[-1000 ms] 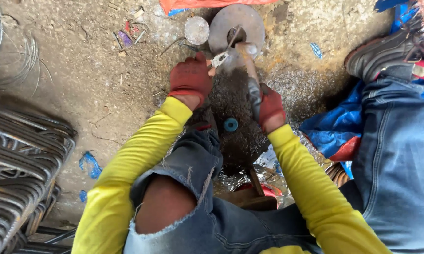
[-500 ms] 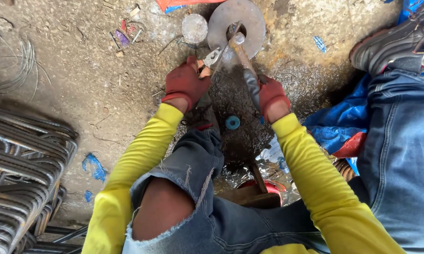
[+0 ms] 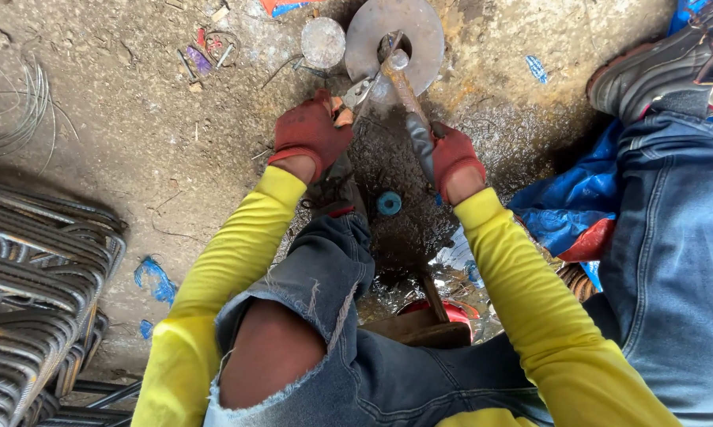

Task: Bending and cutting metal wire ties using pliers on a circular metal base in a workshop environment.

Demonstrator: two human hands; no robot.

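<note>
My left hand [image 3: 313, 133], in a red glove, grips a small metal piece [image 3: 360, 92] held against a dark metal block. My right hand [image 3: 451, 156], also red-gloved, holds a hammer [image 3: 404, 87] by its handle, the head resting near the hole of a large round steel disc [image 3: 396, 35] on the ground. A smaller grey disc [image 3: 322, 42] lies just left of the big one. A blue ring [image 3: 388, 204] sits on the dark block between my wrists. Yellow sleeves cover both arms.
Stacked bent steel rods [image 3: 36, 285] fill the left side, and thin wire loops [image 3: 24, 103] lie at the upper left. My torn-jeans knee [image 3: 293, 332] is in front. A shoe [image 3: 657, 67] and blue plastic sheet [image 3: 566, 213] lie at right.
The hammer head has moved up from the block to the large disc's hole. Both hands have shifted slightly up and forward, the left still pinching the metal piece.
</note>
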